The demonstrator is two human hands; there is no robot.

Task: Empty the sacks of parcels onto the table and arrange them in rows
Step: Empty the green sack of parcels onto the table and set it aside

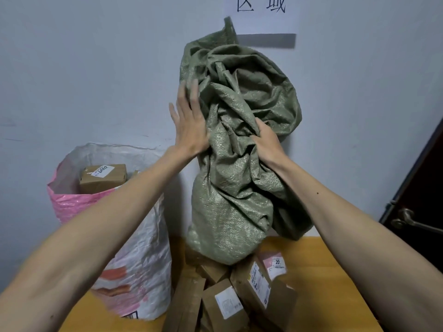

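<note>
Head view showed the crumpled olive-green woven plastic sack [239, 164] held upended over the yellowish wooden desk [323, 259], its lower end touching a heap of brown cardboard parcels [230, 293]. It looked floppy, light and a bit slick, so grabbing a fistful of weave seemed the way to hold it. The right grip [266, 140] was clenched on a fold. The left grip [189, 125] lay flat against its side, fingers straight. Just beside it stood a white-and-pink woven sack [134, 259] with a taped cardboard box [103, 177] inside.

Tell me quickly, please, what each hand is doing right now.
Left hand: open, pressing flat against the green sack.
Right hand: closed, gripping a fold of the green sack.
</note>
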